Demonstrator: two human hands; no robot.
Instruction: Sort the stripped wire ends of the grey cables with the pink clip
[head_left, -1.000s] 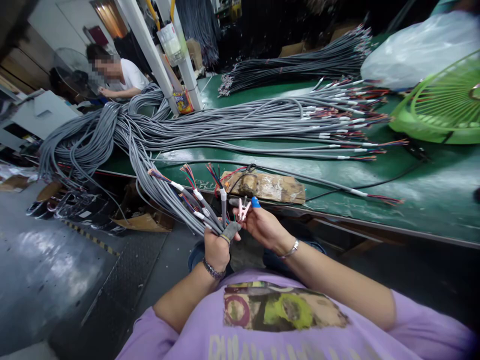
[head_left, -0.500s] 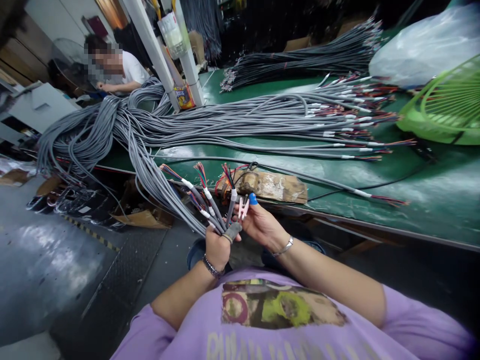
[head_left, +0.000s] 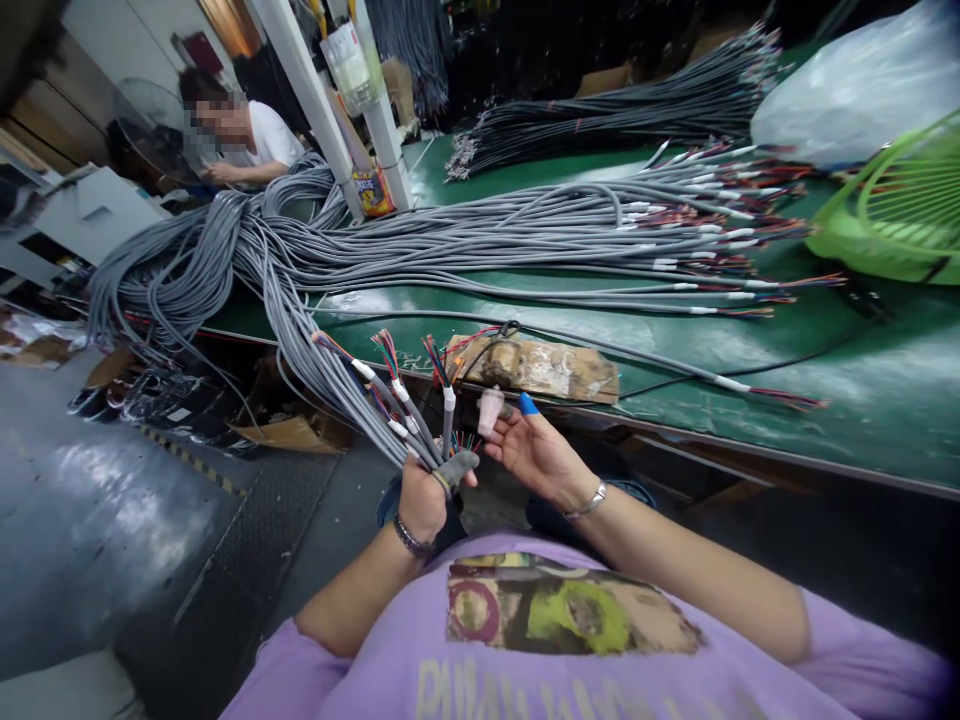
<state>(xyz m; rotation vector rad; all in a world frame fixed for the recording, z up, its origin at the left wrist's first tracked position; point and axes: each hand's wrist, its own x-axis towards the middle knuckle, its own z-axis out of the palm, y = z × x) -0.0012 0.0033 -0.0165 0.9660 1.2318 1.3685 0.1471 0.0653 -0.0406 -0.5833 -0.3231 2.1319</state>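
Observation:
My left hand (head_left: 427, 495) is closed around a bunch of grey multi-core cables (head_left: 367, 420), a grey cover on its thumb. Their ends fan upward with white sleeves (head_left: 448, 400) and bare coloured wires (head_left: 386, 345). More short coloured wire ends (head_left: 466, 443) poke out by that thumb. Just to the right is my right hand (head_left: 536, 450), palm up, with a blue cover (head_left: 528, 404) on its thumb. At its fingertips sits a small pale pink clip-like piece (head_left: 490, 412), blurred now, apart from the cables.
A worn wooden block (head_left: 577, 375) lies at the green table's (head_left: 862, 420) front edge. Behind it spread many grey cables (head_left: 480, 240), a black cable bundle (head_left: 600, 125), a green fan (head_left: 900, 215) and a plastic bag (head_left: 847, 95). Another person (head_left: 262, 140) sits beyond a white post (head_left: 307, 90).
My right hand has moved slightly right, away from the cable ends, and the pale pink piece has turned in its fingers. My left hand still grips the cables, shifted a little left.

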